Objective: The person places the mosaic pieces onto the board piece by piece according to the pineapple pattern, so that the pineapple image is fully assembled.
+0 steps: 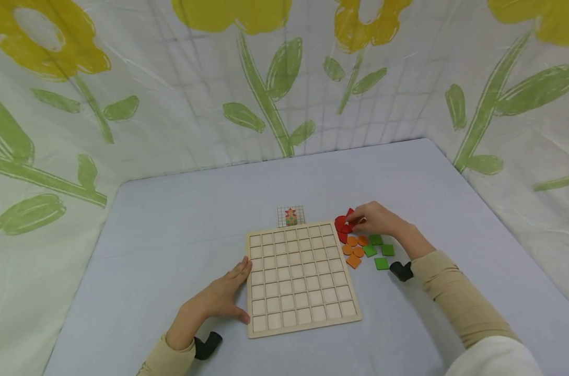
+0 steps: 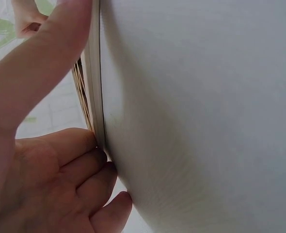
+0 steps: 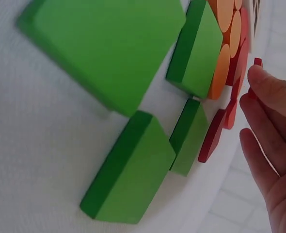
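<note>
While green squares (image 3: 99,43) lie near, fingers (image 3: 275,93) pinch a red piece (image 3: 258,62).

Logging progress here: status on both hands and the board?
Left hand touching left edge of grid board. Right hand pinching a red piece. No pieces on the board; nothing seen blocking it.

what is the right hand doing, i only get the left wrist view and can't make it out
Observer: The right hand pinches a red piece between thumb and fingers; the right wrist view shows it.
Operator: ok what else lies close to it
Observer: Four green squares lie nearby, nearer the person.
Operator: and anything on the far side
Observer: Yes, the head view shows a small picture card at the far edge of the grid board.
</note>
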Available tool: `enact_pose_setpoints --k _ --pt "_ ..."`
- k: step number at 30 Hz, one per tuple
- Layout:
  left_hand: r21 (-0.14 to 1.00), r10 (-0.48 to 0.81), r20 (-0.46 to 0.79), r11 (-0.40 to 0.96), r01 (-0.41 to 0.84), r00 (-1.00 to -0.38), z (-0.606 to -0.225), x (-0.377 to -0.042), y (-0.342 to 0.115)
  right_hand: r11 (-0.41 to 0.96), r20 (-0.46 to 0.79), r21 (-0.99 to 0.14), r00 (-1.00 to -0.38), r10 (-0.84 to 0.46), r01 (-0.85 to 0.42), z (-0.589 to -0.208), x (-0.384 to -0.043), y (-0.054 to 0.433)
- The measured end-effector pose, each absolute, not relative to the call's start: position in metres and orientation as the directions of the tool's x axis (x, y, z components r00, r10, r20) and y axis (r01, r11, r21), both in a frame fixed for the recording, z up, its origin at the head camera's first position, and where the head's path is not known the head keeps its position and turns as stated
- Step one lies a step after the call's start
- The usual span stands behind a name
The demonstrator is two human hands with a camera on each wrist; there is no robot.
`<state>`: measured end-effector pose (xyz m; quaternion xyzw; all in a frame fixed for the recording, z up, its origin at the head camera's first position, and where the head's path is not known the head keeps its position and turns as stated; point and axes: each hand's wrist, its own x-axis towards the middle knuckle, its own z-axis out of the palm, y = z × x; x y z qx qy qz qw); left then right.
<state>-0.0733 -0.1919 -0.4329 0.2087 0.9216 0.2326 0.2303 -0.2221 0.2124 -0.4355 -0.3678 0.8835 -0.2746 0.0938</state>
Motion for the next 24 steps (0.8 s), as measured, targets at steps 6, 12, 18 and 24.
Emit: enact_pose_setpoints --k 6,12,18,24 --pt "0.528 0.486 -0.331 0.806 0.268 -0.809 -0.433 -0.073 -0.191 0.523 0.071 -0.628 -0.712 -0.699 -0.577 -0.436 -0.218 0.204" --pt "0.521 0.486 -0.331 0.809 0.272 -0.809 -0.433 -0.074 -0.192 0.506 0.121 -0.607 -0.701 -0.702 -0.612 -0.436 -0.215 0.19" --pt "0.521 0.49 -0.331 0.808 0.276 -0.807 -0.435 -0.074 -0.192 0.505 0.099 -0.621 -0.7 -0.707 -0.599 -0.433 -0.213 0.178" --pt "0.528 0.492 -0.329 0.803 0.275 -0.806 -0.435 -0.074 -0.193 0.494 0.076 -0.648 -0.695 -0.715 -0.58 -0.432 -0.213 0.167"
